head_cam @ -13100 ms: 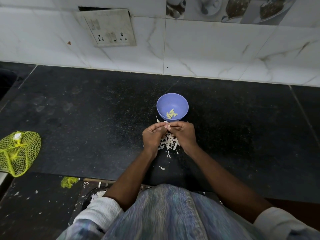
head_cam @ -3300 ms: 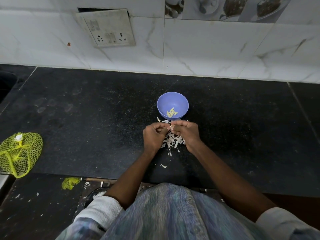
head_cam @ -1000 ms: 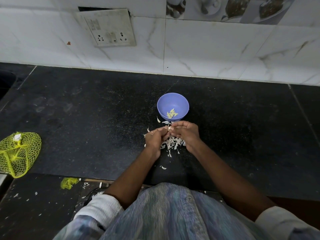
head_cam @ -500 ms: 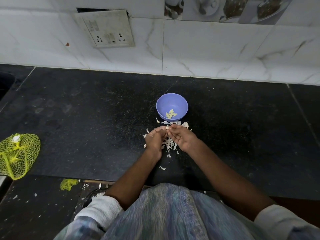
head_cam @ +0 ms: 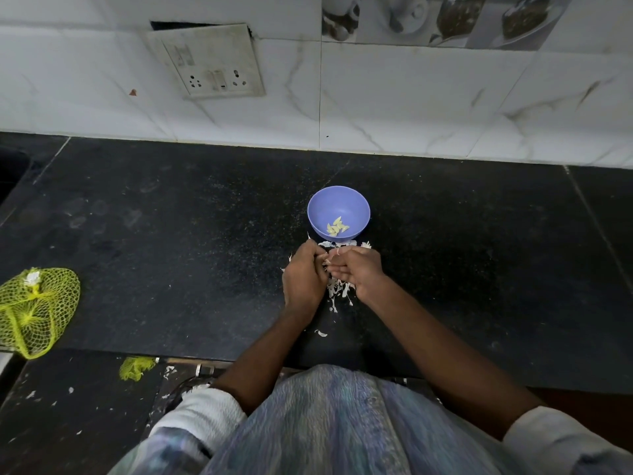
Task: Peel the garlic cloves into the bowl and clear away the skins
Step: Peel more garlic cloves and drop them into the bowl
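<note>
The fingers (head_cam: 328,261) of the left hand (head_cam: 305,279) and right hand (head_cam: 358,272) met, curled and pinching a small pale garlic clove (head_cam: 337,251) (mostly hidden). White skins (head_cam: 337,289) lay scattered on the black table (head_cam: 171,234) beneath them. Just beyond stood the purple bowl (head_cam: 356,207) holding several peeled cloves (head_cam: 337,228).
</note>
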